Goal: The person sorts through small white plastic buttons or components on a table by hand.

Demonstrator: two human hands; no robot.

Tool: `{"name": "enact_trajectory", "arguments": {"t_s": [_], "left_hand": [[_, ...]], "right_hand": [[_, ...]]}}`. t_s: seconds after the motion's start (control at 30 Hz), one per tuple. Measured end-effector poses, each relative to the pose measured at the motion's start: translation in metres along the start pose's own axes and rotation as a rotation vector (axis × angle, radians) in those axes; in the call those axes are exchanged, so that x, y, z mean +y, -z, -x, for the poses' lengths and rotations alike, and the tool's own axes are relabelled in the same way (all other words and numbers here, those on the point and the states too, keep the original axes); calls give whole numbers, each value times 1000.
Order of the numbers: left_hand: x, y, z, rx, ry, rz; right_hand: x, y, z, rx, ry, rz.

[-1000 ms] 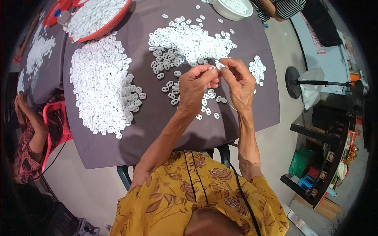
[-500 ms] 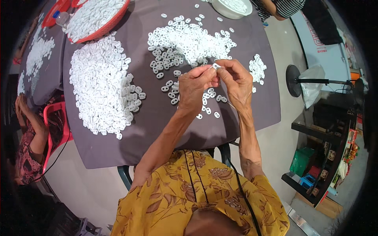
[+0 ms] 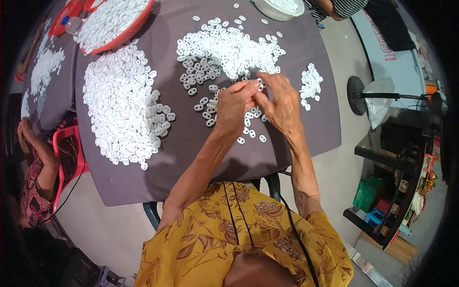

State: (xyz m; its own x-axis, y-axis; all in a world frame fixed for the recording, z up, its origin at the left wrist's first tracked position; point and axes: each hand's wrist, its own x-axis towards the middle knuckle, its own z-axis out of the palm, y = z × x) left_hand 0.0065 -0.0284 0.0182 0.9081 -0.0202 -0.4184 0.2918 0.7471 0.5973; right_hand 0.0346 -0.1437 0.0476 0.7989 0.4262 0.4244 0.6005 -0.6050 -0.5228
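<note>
Left hand and right hand fingers pinch one small white oval ring above the desk middle, near the far white pile

Pale floor, dark shelf at right

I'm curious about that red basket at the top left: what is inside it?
The red basket is heaped with small white plastic pieces, like those spread on the table. The heap covers its bottom, and the picture's edge cuts off part of it.
</note>
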Motion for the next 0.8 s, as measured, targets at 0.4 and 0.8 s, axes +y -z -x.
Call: {"name": "enact_trajectory", "arguments": {"t_s": [0.4, 0.8], "left_hand": [[5, 4, -7, -77, 47, -153], [3, 4, -5, -27, 8, -200]], "right_hand": [[9, 2, 5, -106, -113, -57], [13, 2, 7, -110, 32, 38]]}}
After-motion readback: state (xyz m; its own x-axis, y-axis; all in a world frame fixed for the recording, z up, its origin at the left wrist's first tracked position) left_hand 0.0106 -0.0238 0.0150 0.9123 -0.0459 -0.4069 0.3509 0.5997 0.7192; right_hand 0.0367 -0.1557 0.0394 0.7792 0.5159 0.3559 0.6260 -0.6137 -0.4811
